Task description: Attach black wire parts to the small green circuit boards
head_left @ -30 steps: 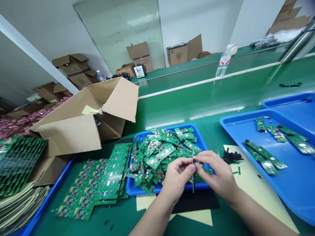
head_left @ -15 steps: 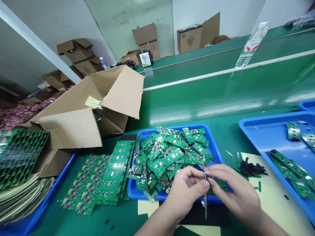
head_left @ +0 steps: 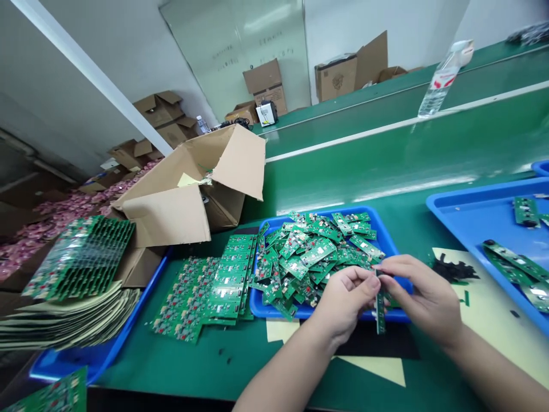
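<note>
Both hands meet just in front of the blue tray's near edge, and between them hangs a narrow green circuit board strip, held upright with its lower end pointing down toward the black mat on the green surface. The left hand has its fingers clamped on the top of the strip from one side; the right hand pinches the same upper end from the other side, fingertips nearly touching the left ones. Directly beyond the fingers sits the blue tray heaped with loose small boards, and to the left of the fingers lie flat uncut panels. To the right of the fingers a clump of black scraps rests on a pale sheet, with a second blue tray beyond it holding a few long strips. The likely trouble is in the grip: both hands hold only the top, so a hard twist could snap the strip unevenly or knock a component loose, and a slip would drop it onto the mat or into the heap, where it would be hard to pick out again.
</note>
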A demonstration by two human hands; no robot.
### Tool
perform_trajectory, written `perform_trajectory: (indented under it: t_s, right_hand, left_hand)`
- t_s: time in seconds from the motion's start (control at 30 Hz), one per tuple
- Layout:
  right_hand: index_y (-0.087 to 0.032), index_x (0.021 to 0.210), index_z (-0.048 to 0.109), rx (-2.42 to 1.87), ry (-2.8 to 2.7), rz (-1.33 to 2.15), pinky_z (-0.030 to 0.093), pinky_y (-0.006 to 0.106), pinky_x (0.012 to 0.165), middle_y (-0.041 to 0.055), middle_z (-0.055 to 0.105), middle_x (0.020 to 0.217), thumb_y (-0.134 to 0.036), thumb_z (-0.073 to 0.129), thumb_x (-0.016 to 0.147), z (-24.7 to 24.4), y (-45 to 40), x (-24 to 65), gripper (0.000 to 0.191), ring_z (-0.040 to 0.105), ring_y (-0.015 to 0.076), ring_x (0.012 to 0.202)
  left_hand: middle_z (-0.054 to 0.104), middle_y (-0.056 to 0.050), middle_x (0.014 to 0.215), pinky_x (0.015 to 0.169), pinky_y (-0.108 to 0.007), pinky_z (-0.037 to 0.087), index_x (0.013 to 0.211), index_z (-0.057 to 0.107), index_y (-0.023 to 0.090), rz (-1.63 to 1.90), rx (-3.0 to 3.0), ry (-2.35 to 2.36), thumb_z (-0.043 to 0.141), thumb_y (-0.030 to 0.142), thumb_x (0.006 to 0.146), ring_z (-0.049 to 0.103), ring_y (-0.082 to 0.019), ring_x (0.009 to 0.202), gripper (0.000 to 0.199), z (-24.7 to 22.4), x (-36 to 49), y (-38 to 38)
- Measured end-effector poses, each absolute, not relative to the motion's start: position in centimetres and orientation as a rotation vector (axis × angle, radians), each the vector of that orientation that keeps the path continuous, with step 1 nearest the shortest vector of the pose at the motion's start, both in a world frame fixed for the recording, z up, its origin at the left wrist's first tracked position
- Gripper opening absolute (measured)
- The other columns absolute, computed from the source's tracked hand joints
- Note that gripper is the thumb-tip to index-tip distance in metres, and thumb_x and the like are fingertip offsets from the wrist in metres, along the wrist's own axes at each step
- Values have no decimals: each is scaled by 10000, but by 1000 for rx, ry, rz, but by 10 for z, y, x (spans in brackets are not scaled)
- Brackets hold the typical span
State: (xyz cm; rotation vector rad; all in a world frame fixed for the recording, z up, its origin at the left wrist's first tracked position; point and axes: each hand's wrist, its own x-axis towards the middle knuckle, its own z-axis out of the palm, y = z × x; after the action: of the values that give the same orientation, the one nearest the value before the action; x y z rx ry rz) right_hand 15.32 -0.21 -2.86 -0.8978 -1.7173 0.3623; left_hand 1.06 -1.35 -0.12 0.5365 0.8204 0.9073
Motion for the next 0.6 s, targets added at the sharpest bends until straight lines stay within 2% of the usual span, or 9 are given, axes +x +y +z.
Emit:
perform_trajectory:
  t_s: [0.17,0.4,0.5,0.6]
  right_hand:
    - [-212,814,627,-912,-1702,340,526,318,618,52,660,737,-206,571,841,-33,2,155,62,638,194,678]
    - [-211,775,617,-1021,-1538,349,487,323,655,76,650,768,-239,566,866,-29,8,171,108,624,202,712]
    - [-173,786,641,-1244,-1444,297,467,318,655,106,664,777,-325,577,864,-21,19,192,183,626,199,717]
    - [-108,868,665,-1549,-1360,237,455,328,613,145,680,798,-443,567,846,-23,33,238,350,629,196,676]
  left_hand:
    - [547,29,616,560,-204,407,706,563,119,913,537,789,820,483,542,515,-55,506,475,-5,13,-13]
    - [617,-39,726,571,-228,450,908,633,118,878,740,746,678,553,696,578,-96,577,487,5,5,-14]
    - [626,-39,750,587,-230,444,897,647,140,899,947,806,657,478,742,575,-93,595,372,24,-7,-14]
    - [621,-27,754,599,-235,439,906,650,170,1019,1110,915,631,395,774,551,-93,597,261,40,-21,-22]
